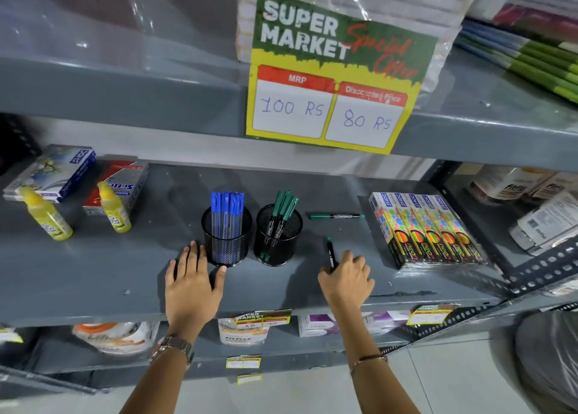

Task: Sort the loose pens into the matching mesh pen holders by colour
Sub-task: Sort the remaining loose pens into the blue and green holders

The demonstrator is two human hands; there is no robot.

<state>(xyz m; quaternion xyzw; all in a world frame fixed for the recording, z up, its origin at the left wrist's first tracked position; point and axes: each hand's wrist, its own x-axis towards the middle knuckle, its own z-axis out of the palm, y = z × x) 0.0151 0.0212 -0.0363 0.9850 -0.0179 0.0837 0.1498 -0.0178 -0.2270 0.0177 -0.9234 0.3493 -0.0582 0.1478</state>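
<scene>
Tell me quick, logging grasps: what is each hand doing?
Left hand: open, flat on the shelf, thumb touching the black mesh holder of blue pens.
Right hand: closed on a green-capped black pen.

Bright, even overhead light leaves soft shadows beside the pen holders (226,235), glare on the plastic wrap (403,16) far above, and blurred, wide-angle-bent edges.

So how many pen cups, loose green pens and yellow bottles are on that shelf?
Pen cups: 2, one with blue pens, one with green pens
Loose green pens: 2, one lying on the shelf, one in the right hand
Yellow bottles: 2, and
Total: 6
</scene>
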